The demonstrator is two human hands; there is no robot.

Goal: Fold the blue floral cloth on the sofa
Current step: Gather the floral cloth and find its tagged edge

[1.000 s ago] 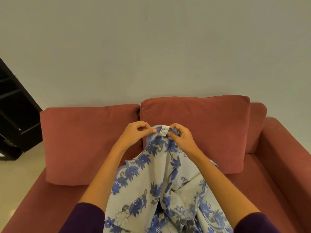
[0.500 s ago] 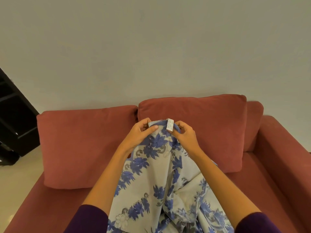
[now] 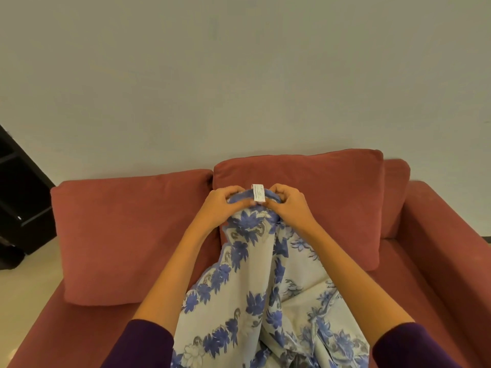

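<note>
while raised over the sofa [image 3: 438, 235], both hands [image 3: 255, 205] pinched closed on the floral cloth's [image 3: 249, 288] tagged corner

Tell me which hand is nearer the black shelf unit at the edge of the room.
Left. The left hand grips the blue floral cloth on the side toward the black shelf unit. The right hand grips the same top edge, beyond the white tag, farther away.

Plain pale wall [image 3: 239, 75] behind red cushions [image 3: 127, 235], dark shelving [image 3: 21, 203] at left.
</note>
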